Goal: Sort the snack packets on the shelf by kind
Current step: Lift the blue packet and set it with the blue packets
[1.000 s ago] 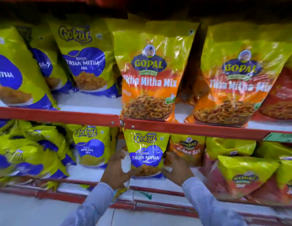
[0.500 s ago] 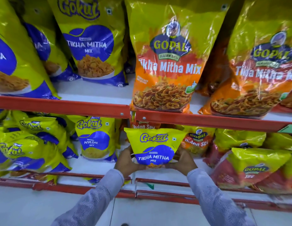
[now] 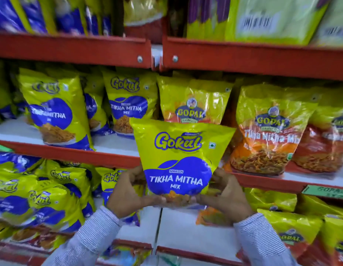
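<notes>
Right, both hands on one packet. The left hand and right hand pinch the bottom corners of a small Gokul Tikha Mitha Mix packet, thumbs at the front, fingers curled round behind. It's held upright in the air, front facing the camera, in front of the middle shelf edge and covering the lower part of a Gopal packet behind it.

Step in hand, as I read it: carrying this one to its own kind. The match is close by. On the middle shelf, just left of the held packet, stands a bigger Gokul Tikha Mitha Mix bag, w/ another Gokul Tikha Mitha bag further left. To the right it's all Gopal Tikha Mitha Mix, orange and yellow, diff brand.

Next move calls for a shift up and left, approx into the bare white shelf space in front of the Gokul bags, then setting it down upright so the label faces out. Foil bag, puffy, light; prob tips over if let go too soon, so base down first, lean it back on the bag behind. Lower shelf has a bare patch under the hands, w/ smaller Gokul packets heaped to the left.
</notes>
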The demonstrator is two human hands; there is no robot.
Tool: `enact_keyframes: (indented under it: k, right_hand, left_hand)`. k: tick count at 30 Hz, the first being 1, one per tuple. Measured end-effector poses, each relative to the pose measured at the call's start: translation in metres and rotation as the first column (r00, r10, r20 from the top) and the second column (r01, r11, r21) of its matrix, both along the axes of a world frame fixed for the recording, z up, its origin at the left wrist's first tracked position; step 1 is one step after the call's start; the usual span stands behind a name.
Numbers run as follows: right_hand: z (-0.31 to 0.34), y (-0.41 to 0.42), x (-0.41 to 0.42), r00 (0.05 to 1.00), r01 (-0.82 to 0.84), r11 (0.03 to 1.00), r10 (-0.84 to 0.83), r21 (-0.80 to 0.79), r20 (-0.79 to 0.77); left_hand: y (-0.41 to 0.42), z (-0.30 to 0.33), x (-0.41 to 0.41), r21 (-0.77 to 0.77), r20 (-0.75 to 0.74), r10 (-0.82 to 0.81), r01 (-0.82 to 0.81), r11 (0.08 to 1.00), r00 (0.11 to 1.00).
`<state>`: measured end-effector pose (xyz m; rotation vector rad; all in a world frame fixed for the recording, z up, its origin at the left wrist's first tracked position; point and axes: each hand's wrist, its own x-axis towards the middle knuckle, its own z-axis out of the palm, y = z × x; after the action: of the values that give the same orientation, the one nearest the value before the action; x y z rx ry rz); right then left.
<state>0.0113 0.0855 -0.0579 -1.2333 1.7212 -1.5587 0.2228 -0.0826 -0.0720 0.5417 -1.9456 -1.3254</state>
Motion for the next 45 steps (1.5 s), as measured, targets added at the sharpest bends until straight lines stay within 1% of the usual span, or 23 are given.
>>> enact_keyframes:
  k: [2, 5, 9, 14, 19, 23, 25, 29, 31, 33, 34, 35, 36, 37, 38, 39, 40, 41, 42, 43, 44, 45]
  right_hand:
    - [0.003, -0.006, 0.004, 1.000, -0.026, 0.999, 0.026, -0.020, 0.000]
    - [0.011, -0.026, 0.020, 1.000, -0.028, 0.997, 0.028, -0.066, 0.007]
    - [0.030, -0.080, 0.054, 0.998, -0.056, 0.992, 0.060, -0.114, 0.032]
    - [0.048, -0.151, 0.086, 0.998, -0.019, 0.990, 0.027, -0.137, 0.060]
    - [0.057, -0.201, 0.087, 0.998, 0.046, 0.988, -0.040, -0.148, 0.040]
    - [0.055, -0.225, 0.078, 0.995, 0.084, 0.987, -0.075, -0.137, 0.073]
    - [0.049, -0.229, 0.075, 0.993, 0.105, 0.987, -0.098, -0.119, 0.064]
    - [0.031, -0.229, 0.078, 0.991, 0.127, 0.989, -0.122, -0.075, 0.061]
    - [0.029, -0.224, 0.081, 0.989, 0.149, 0.987, -0.149, -0.050, 0.018]
    - [0.030, -0.218, 0.089, 0.973, 0.204, 0.978, -0.206, -0.033, -0.100]
    - [0.034, -0.213, 0.093, 0.945, 0.260, 0.964, -0.264, -0.048, -0.192]
    - [0.040, -0.209, 0.098, 0.892, 0.336, 0.938, -0.347, -0.089, -0.289]
    - [0.049, -0.206, 0.102, 0.815, 0.405, 0.899, -0.439, -0.170, -0.378]
    - [0.061, -0.204, 0.106, 0.720, 0.437, 0.852, -0.524, -0.289, -0.456]
    - [0.075, -0.206, 0.108, 0.615, 0.421, 0.805, -0.592, -0.417, -0.521]
    - [0.088, -0.211, 0.109, 0.506, 0.378, 0.772, -0.634, -0.511, -0.584]
    - [0.103, -0.218, 0.108, 0.390, 0.336, 0.761, -0.648, -0.554, -0.654]
    - [0.119, -0.226, 0.107, 0.279, 0.325, 0.769, -0.635, -0.551, -0.721]
    - [0.132, -0.233, 0.104, 0.190, 0.349, 0.780, -0.602, -0.520, -0.775]
    - [0.142, -0.240, 0.100, 0.139, 0.393, 0.788, -0.561, -0.475, -0.816]
    - [0.150, -0.246, 0.097, 0.118, 0.440, 0.794, -0.515, -0.420, -0.849]
    - [0.156, -0.249, 0.094, 0.103, 0.483, 0.801, -0.453, -0.354, -0.885]
  left_hand:
    - [-0.004, 0.005, 0.006, -0.018, -0.009, 0.014, -0.015, 1.000, 1.000]
    - [-0.017, 0.013, 0.023, -0.011, -0.048, 0.085, -0.086, 0.996, 0.995]
    - [-0.054, 0.038, 0.051, -0.012, -0.120, 0.153, -0.155, 0.988, 0.981]
    - [-0.106, 0.065, 0.063, -0.019, -0.158, 0.198, -0.204, 0.979, 0.967]
    - [-0.155, 0.076, 0.058, -0.018, -0.196, 0.201, -0.209, 0.978, 0.960]
    - [-0.194, 0.076, 0.043, -0.007, -0.146, 0.121, -0.124, 0.992, 0.982]
    - [-0.203, 0.072, 0.033, -0.009, -0.112, 0.113, -0.115, 0.993, 0.987]
    - [-0.209, 0.053, 0.025, 0.035, -0.044, 0.092, -0.090, 0.995, 0.995]
    - [-0.208, 0.051, 0.028, 0.044, -0.031, 0.091, -0.089, 0.995, 0.995]
    - [-0.207, 0.055, 0.034, 0.007, -0.025, 0.095, -0.095, 0.995, 0.995]
    - [-0.205, 0.059, 0.037, -0.038, -0.039, 0.125, -0.126, 0.991, 0.991]
    - [-0.203, 0.066, 0.040, -0.119, -0.059, 0.201, -0.207, 0.971, 0.978]
    - [-0.199, 0.075, 0.042, -0.231, -0.091, 0.307, -0.320, 0.919, 0.947]
    - [-0.196, 0.085, 0.042, -0.353, -0.155, 0.390, -0.420, 0.836, 0.908]
    - [-0.195, 0.095, 0.038, -0.471, -0.240, 0.421, -0.484, 0.737, 0.875]
    - [-0.194, 0.105, 0.033, -0.577, -0.310, 0.408, -0.511, 0.637, 0.859]
    - [-0.194, 0.115, 0.026, -0.677, -0.346, 0.389, -0.514, 0.527, 0.854]
    - [-0.195, 0.124, 0.018, -0.754, -0.347, 0.388, -0.500, 0.425, 0.854]
    - [-0.197, 0.131, 0.011, -0.815, -0.313, 0.412, -0.465, 0.346, 0.856]
    - [-0.201, 0.138, 0.005, -0.859, -0.272, 0.456, -0.427, 0.282, 0.848]
    - [-0.205, 0.145, 0.001, -0.888, -0.236, 0.510, -0.397, 0.232, 0.827]
    - [-0.208, 0.151, -0.001, -0.911, -0.189, 0.569, -0.358, 0.202, 0.801]
